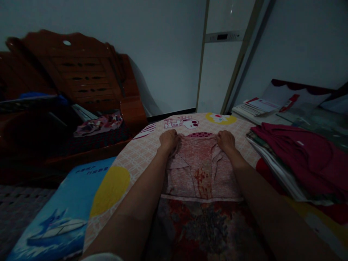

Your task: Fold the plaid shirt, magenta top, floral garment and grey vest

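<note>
A pinkish garment (181, 181) with a reddish-brown pattern down its middle lies on a round table with a patterned cloth (136, 159). My left hand (169, 140) is closed on the garment's far left corner, and my right hand (226, 140) is closed on its far right corner. Between the hands the far edge runs nearly straight, and parts of the sides are folded inward. Nearer to me is dark fabric with a red and grey floral pattern (203, 224); whether it belongs to the garment I cannot tell.
Folded clothes with a dark red one on top (301, 152) lie at the right. Behind them a side table (250, 116) holds papers. At the left are a carved wooden chair (81, 72) with cloth on it and a blue printed item (67, 206).
</note>
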